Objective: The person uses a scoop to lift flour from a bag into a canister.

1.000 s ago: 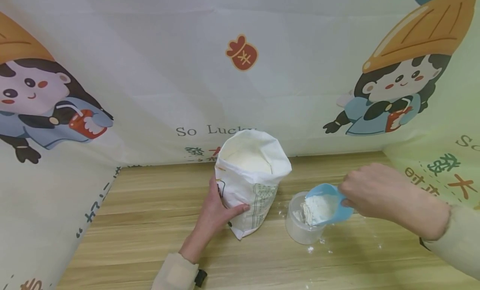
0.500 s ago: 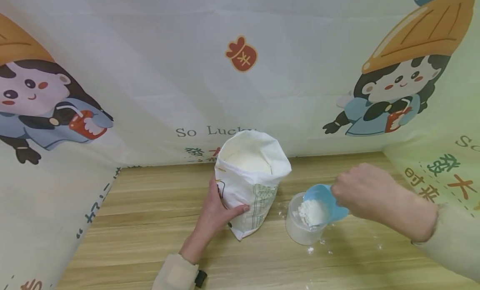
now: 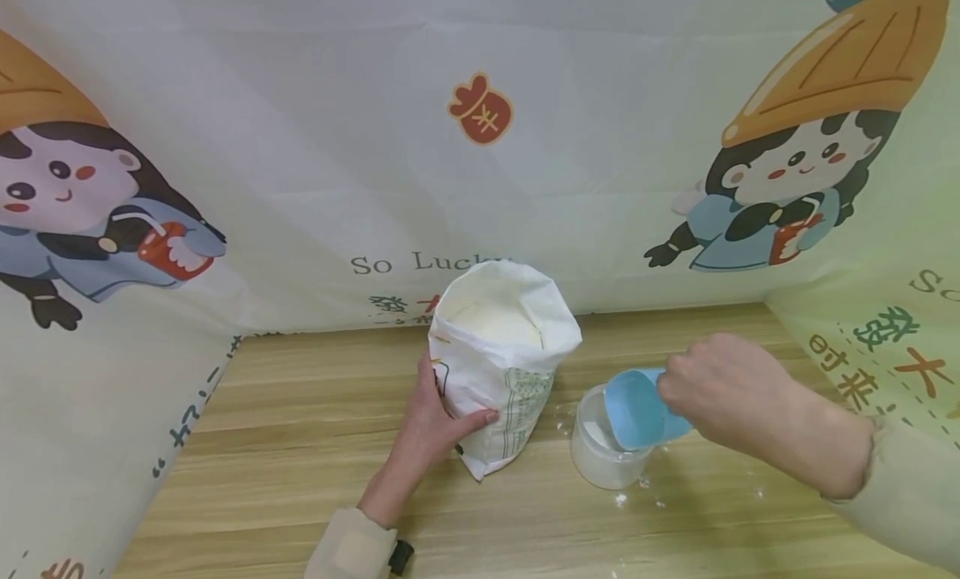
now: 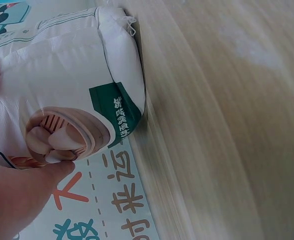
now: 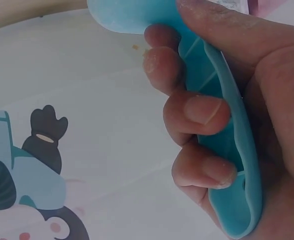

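An upright white flour bag (image 3: 491,396), its top wide and full of pale powder, stands in the middle of the table. My left hand (image 3: 438,421) grips its lower left side, thumb across the front; the left wrist view shows a steamer-basket picture on the bag (image 4: 62,75). In my right hand (image 3: 727,404) is a blue scoop (image 3: 637,412), tipped over a clear plastic tub (image 3: 607,462). No heap of flour shows in the scoop now. White flour lies inside the tub, partly hidden by the scoop. The right wrist view has fingers curled round the scoop's handle (image 5: 227,130).
Small spills of flour (image 3: 621,500) dot the wooden table (image 3: 300,446) around the tub. A printed cloth backdrop (image 3: 337,146) rises behind the table and along both sides. A black strap (image 3: 402,554) sits at the left sleeve.
The blue scoop has tilted further down over the tub, and its heap of flour has dropped out. My right hand has shifted slightly left. The left hand and bag stay put.
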### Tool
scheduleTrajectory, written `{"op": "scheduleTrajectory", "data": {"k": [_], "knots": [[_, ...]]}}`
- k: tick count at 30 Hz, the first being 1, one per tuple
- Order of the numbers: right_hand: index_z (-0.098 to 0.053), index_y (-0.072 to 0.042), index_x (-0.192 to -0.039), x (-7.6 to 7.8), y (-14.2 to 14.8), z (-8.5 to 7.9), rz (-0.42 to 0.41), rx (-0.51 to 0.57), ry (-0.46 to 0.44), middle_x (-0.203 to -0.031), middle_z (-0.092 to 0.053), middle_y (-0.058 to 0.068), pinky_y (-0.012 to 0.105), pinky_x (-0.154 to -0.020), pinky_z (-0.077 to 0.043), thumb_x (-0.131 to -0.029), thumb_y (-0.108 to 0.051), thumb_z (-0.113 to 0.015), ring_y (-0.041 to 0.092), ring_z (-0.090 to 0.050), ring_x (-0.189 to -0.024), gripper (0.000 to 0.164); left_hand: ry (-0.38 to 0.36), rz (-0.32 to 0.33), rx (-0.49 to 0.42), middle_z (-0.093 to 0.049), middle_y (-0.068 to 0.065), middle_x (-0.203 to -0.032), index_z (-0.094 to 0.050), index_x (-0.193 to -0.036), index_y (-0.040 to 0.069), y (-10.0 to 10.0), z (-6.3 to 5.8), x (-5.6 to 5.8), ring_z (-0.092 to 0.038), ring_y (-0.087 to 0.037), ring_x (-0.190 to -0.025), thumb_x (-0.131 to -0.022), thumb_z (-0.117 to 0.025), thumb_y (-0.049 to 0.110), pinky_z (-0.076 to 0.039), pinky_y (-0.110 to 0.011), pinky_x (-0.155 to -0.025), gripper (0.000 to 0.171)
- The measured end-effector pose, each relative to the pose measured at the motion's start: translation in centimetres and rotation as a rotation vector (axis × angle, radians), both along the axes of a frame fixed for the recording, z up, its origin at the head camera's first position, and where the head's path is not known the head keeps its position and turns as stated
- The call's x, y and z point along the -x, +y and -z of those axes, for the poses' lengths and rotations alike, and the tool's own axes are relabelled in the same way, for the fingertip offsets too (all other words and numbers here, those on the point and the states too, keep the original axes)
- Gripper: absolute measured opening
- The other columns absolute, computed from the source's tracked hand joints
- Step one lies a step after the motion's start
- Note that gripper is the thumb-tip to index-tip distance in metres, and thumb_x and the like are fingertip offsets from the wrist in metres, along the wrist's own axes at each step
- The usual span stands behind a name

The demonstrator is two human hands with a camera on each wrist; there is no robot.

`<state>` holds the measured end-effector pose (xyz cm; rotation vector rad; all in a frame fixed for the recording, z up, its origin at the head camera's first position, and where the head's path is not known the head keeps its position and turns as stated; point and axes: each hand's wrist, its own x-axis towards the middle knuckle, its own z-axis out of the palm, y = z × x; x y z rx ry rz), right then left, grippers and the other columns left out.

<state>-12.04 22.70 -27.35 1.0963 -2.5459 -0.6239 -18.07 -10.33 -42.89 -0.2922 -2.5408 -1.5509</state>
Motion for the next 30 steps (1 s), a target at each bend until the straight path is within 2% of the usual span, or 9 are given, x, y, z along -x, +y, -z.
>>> {"op": "scheduleTrajectory", "data": {"k": [7,13,17,21,24,28,30], "knots": [[-0.049,-0.021,-0.056,0.2,0.8,0.1,0.007,0.039,-0.083,-0.055,-0.040,-0.009,0.024,-0.042,-0.029,-0.070,0.006,-0.082,0.009,-0.029,-0.050,0.045,-0.007,-0.005,-0.004,-0.046,-0.022,-0.152,-0.014,-0.163,0.011,-0.2,0.1,0.0,-0.051,-0.038,-0.132,-0.070,-0.098,0.025,-0.041,-0.055,-0.111,0.127],[-0.069,-0.020,-0.073,0.5,2.7,0.6,0.081,0.112,-0.191,-0.065,-0.054,-0.011,0.025,-0.046,-0.039,-0.078,-0.024,-0.090,0.007,-0.039,-0.054,0.022,0.007,-0.006,-0.001,-0.047,-0.022,-0.151,-0.015,-0.163,0.011,-0.3,0.1,-0.1,-0.052,-0.037,-0.131,-0.070,-0.098,0.025,-0.042,-0.055,-0.111,0.126],[-0.068,-0.021,-0.077,0.6,4.4,0.9,0.110,0.190,-0.238,-0.068,-0.052,-0.015,0.026,-0.049,-0.039,-0.080,-0.028,-0.089,0.006,-0.042,-0.056,0.023,0.006,-0.004,-0.002,-0.046,-0.021,-0.151,-0.014,-0.163,0.011,-0.3,0.0,-0.1,-0.051,-0.037,-0.132,-0.070,-0.098,0.025,-0.042,-0.055,-0.111,0.126],[-0.058,-0.028,-0.074,0.5,6.0,1.3,0.126,0.272,-0.290,-0.067,-0.042,-0.020,0.025,-0.050,-0.034,-0.082,-0.029,-0.088,0.003,-0.037,-0.057,0.031,-0.005,0.000,-0.001,-0.042,-0.018,-0.157,-0.012,-0.165,0.015,-0.4,0.0,0.0,-0.049,-0.037,-0.135,-0.070,-0.098,0.024,-0.041,-0.055,-0.112,0.129],[-0.056,-0.031,-0.076,0.6,7.2,1.9,0.135,0.325,-0.334,-0.068,-0.040,-0.022,0.023,-0.051,-0.033,-0.086,-0.032,-0.085,0.000,-0.036,-0.059,0.030,-0.013,-0.002,0.007,-0.040,-0.017,-0.159,-0.011,-0.165,0.016,-0.3,-0.1,0.0,-0.049,-0.037,-0.135,-0.070,-0.098,0.023,-0.041,-0.056,-0.112,0.129],[-0.074,-0.025,-0.089,0.6,8.5,3.2,0.116,0.414,-0.375,-0.077,-0.060,-0.024,0.024,-0.055,-0.048,-0.089,-0.034,-0.081,-0.005,-0.051,-0.063,0.012,-0.011,-0.001,0.016,-0.043,-0.020,-0.156,-0.012,-0.164,0.013,-0.2,-0.1,0.0,-0.049,-0.037,-0.134,-0.071,-0.098,0.024,-0.040,-0.055,-0.112,0.126],[-0.079,-0.020,-0.096,0.5,9.0,3.8,0.104,0.456,-0.372,-0.082,-0.068,-0.020,0.026,-0.059,-0.054,-0.089,-0.035,-0.081,-0.004,-0.059,-0.067,0.016,-0.008,0.004,0.011,-0.044,-0.021,-0.154,-0.014,-0.163,0.012,-0.1,-0.1,-0.1,-0.050,-0.037,-0.134,-0.071,-0.098,0.025,-0.040,-0.055,-0.113,0.125]]}}
